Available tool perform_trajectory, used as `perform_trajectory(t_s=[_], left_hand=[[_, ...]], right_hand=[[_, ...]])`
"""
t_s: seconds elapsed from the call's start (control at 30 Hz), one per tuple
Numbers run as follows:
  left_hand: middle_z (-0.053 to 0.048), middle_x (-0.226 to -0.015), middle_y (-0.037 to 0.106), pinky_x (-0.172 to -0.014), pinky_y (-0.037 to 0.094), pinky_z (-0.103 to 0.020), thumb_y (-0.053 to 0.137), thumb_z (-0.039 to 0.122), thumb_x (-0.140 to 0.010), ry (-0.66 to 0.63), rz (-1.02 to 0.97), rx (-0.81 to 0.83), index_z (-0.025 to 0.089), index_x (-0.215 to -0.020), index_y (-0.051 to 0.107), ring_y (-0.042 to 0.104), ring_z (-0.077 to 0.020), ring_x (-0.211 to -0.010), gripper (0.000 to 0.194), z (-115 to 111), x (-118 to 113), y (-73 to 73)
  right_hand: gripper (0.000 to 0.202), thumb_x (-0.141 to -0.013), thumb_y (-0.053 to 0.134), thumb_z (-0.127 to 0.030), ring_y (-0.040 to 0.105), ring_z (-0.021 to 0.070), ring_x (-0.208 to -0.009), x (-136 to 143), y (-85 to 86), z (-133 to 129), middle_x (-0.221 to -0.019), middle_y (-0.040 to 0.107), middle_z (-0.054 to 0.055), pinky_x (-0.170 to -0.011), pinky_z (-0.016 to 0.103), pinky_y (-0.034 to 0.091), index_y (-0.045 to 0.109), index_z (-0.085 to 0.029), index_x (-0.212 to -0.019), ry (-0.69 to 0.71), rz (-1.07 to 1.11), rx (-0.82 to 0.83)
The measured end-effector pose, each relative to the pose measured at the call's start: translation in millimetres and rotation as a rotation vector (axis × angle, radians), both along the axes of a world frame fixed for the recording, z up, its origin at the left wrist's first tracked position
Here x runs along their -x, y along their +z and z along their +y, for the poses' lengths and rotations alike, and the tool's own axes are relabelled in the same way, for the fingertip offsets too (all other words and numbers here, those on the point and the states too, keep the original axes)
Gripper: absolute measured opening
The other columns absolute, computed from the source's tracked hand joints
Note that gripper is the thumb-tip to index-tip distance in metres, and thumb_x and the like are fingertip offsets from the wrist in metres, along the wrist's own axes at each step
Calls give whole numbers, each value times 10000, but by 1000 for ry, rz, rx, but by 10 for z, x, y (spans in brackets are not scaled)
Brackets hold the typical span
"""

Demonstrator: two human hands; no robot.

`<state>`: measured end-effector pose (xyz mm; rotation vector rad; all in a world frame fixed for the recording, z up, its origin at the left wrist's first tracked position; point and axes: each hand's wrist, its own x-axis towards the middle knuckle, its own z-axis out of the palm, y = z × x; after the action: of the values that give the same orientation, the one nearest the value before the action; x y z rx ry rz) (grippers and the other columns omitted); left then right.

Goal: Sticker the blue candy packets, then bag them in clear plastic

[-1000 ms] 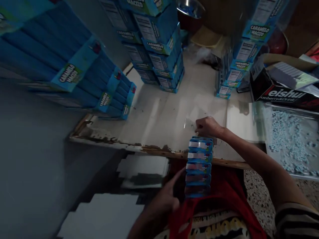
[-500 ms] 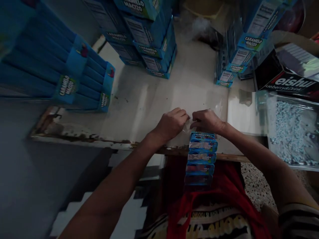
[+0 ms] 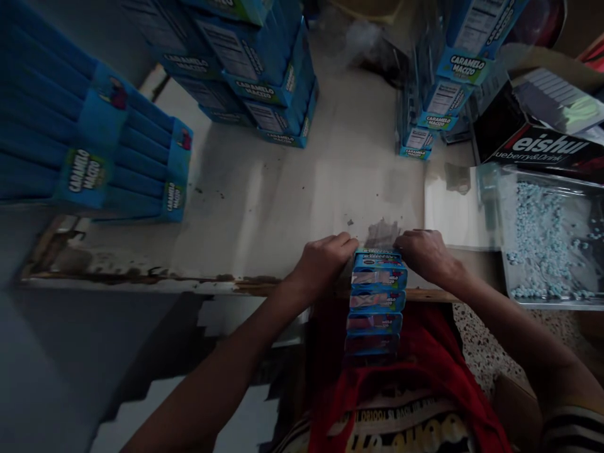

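A column of small blue candy boxes (image 3: 377,301), lettered "CARAMELO MACIZO", runs from the table edge down in front of my red apron. Just beyond its top end lies a thin see-through plastic film (image 3: 382,233), stretched between my hands. My left hand (image 3: 328,255) is closed at the film's left side, its fingertips against the top box's left corner. On the other side my right hand (image 3: 427,251) pinches near the film's right edge, beside the top box. Part of the grip of each hand is hidden by the knuckles.
Stacks of blue boxes stand at the left (image 3: 127,151), back (image 3: 278,94) and right (image 3: 425,119) of the white table (image 3: 283,195). A clear tray (image 3: 552,299) of small pale-blue pieces lies at the right, below a black carton (image 3: 538,141).
My hands have moved apart and nearer to me, down to the sides of the top box. The film between them is now spread wider. The view has shifted slightly.
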<state>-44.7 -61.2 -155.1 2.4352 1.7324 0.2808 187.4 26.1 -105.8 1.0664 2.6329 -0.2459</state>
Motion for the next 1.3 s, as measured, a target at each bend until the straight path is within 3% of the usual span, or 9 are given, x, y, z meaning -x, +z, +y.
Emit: perform_trajectory(t_s=[0.1,0.3,0.5,0.67,0.87,0.97,1.17,1.23,1.3], left_hand=[[-69,-958,704,-582,374,-299,575,125,-937,20,-30,-1,194,-944,729,645,-199,-767,170,-4,10,197],[-64,-882,705,-591,439,-309,577,256,-1010,193,-214,-238,223,-889,782,658,-210,-791,239,-229,-71,514],[-45,-915,755,-772,554,-313,644,218,-978,523,-503,-465,231,-1011,813,706,-189,-826,173,-564,-342,397],[-29,-854,751,-791,574,-309,724,205,-941,662,-583,-726,213,-899,781,704,-169,-778,70,-608,-522,200],[-18,-786,719,-749,571,-308,723,207,-942,671,-567,-835,228,-896,757,681,-158,-740,61,-578,-615,49],[-14,-789,714,-761,573,-316,699,209,-954,652,-649,-816,227,-867,725,677,-156,-760,93,-516,-611,101],[4,-768,731,-722,579,-306,699,213,-927,601,-732,-569,220,-786,712,689,-153,-728,142,-614,-453,482],[-1,-787,747,-733,591,-314,725,201,-908,613,-661,-606,226,-819,733,701,-161,-734,93,-742,-433,467],[-16,-814,759,-745,600,-320,755,167,-879,594,-537,-762,232,-877,743,713,-168,-743,66,-867,-422,306]], right_hand=[[180,-962,641,-192,627,160,-681,30,98,-25,-863,802,60,-593,322,219,796,-203,-871,-140,7,61],[168,-905,656,-211,606,146,-602,-37,309,-128,-719,756,29,-596,300,293,773,-207,-785,-239,266,37],[195,-967,631,-239,664,145,-619,-31,562,-626,-745,776,17,-581,286,380,769,-232,-830,-252,509,-198],[246,-1025,633,-211,678,128,-613,-36,356,-874,-719,772,-7,-555,291,436,739,-249,-807,-132,681,-574],[225,-1002,667,-155,758,163,-796,-233,110,-930,-976,827,24,-701,301,585,757,-297,-1151,-22,837,-605],[233,-985,693,-140,755,167,-792,-235,73,-899,-948,821,28,-724,300,592,749,-282,-1161,-29,863,-661],[240,-994,679,-156,770,187,-879,-242,-5,-895,-1017,826,46,-789,322,600,742,-285,-1186,-2,888,-558],[243,-1003,665,-166,774,188,-909,-268,-60,-935,-1038,826,43,-811,330,601,729,-293,-1200,28,885,-535],[240,-1012,647,-167,772,187,-920,-269,-148,-971,-1042,823,47,-816,327,597,715,-285,-1210,82,903,-526]])
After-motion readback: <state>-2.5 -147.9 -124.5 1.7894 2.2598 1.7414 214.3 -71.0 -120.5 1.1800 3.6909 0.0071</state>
